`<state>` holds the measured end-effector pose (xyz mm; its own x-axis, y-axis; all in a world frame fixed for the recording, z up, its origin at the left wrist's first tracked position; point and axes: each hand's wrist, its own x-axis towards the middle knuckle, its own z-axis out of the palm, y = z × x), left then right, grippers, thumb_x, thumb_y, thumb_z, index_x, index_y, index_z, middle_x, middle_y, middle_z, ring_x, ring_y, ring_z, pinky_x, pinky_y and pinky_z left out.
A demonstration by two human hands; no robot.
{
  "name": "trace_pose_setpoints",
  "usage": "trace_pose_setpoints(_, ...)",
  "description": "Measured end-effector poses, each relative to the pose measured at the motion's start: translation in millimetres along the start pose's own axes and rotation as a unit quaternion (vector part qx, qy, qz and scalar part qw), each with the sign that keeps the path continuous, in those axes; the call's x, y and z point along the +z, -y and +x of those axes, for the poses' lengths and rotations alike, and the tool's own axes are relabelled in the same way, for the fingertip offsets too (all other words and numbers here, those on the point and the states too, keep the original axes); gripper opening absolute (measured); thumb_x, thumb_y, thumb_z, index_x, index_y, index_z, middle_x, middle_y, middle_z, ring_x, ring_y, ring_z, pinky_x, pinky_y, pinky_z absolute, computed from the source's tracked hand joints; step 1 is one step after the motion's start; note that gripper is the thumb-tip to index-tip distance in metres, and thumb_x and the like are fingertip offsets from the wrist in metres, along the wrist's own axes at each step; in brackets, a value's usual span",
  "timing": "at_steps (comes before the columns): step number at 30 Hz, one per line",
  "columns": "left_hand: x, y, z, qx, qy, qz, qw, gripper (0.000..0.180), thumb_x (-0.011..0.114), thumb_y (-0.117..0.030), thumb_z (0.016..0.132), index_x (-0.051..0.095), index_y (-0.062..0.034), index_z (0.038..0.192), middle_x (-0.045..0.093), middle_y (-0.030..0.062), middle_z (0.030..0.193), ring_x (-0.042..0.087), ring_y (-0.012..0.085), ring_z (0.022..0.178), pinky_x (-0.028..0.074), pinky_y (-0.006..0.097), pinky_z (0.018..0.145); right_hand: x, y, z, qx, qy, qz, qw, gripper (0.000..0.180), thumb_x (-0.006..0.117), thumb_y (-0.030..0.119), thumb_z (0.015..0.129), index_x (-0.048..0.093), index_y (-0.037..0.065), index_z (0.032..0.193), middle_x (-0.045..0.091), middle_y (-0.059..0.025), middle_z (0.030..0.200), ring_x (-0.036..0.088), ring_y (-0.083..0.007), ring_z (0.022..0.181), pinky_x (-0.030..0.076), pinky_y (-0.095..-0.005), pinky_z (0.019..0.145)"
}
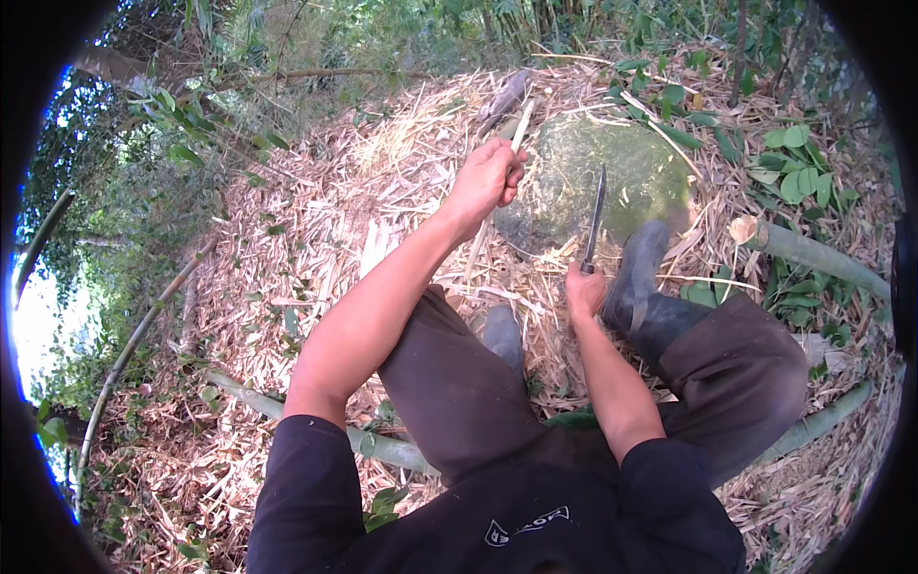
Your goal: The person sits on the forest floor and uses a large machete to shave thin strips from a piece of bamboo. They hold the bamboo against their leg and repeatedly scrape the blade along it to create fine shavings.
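Sitting on the ground in a bamboo grove, the person has legs spread and both arms out front, and the whole middle of the frame is carpeted in pale shavings (316, 239).

Far left of the frame: a thin cane (134, 340) arcs down from the middle toward the lower left, with green brush behind it. Another pole (316, 421) lies across the ground just under the left arm.

Moving toward centre, the left hand (486, 182) is raised, fingers wrapped fully around a pale bamboo strip (519, 127). The strip's top end pokes up out of the fist, and its lower part seems to run down toward the lap, though that bit gets lost in the litter.

Just right of that, a mossy rock (622, 172) sits in the upper middle. The right hand (584, 290) is lower, near the knee, fist tight on the handle of a knife (595, 215), blade pointing up and away. Blade and strip are apart right now, not touching.

A dark rubber boot (639, 277) is right beside the knife hand, and a thick green stalk (822, 256) runs off to the right edge.

Progress-wise, judging by the heap of shavings, plenty of whittling looks done already. The strip looks slim and clean at the top; can't tell how much more trimming it needs.
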<state>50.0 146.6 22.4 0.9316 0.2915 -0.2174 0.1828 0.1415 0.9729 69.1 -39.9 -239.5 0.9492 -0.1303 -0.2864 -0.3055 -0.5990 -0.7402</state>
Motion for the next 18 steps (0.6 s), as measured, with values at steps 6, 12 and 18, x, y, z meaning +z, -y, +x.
trace_pose_setpoints(6,-19,-16,-4,0.074,0.008,0.119,0.990,0.026,0.044,-0.029,0.106,0.057,-0.0074,0.101,0.038,-0.0062,0.068,0.030,0.0059,0.057,0.025,0.022,0.051,-30,85,1,-0.178,0.021,0.181,0.967,0.031,0.069,0.028,0.080,0.066,-0.002,0.090,0.066,-0.0211,0.073,0.065,-0.0382,0.069,0.048,-0.0467,0.071)
trace_pose_setpoints(12,-50,-18,-34,0.103,-0.027,0.200,0.974,0.037,0.043,-0.036,0.107,0.062,-0.0058,0.097,0.041,-0.0061,0.066,0.036,0.0060,0.059,0.031,0.027,0.052,-85,174,-10,-0.499,-0.062,0.166,0.848,0.016,0.072,0.013,0.072,0.065,0.006,0.084,0.063,-0.0089,0.073,0.056,-0.0265,0.062,0.046,-0.0345,0.065)
trace_pose_setpoints(18,-66,39,-87,0.014,-0.087,0.125,0.988,0.044,0.043,-0.050,0.106,0.057,-0.0094,0.101,0.045,-0.0025,0.073,0.040,0.0058,0.063,0.032,0.023,0.055,-72,154,-35,-0.531,-0.008,0.042,0.846,0.028,0.074,0.021,0.058,0.062,0.008,0.080,0.062,-0.0113,0.072,0.060,-0.0313,0.066,0.047,-0.0406,0.065)
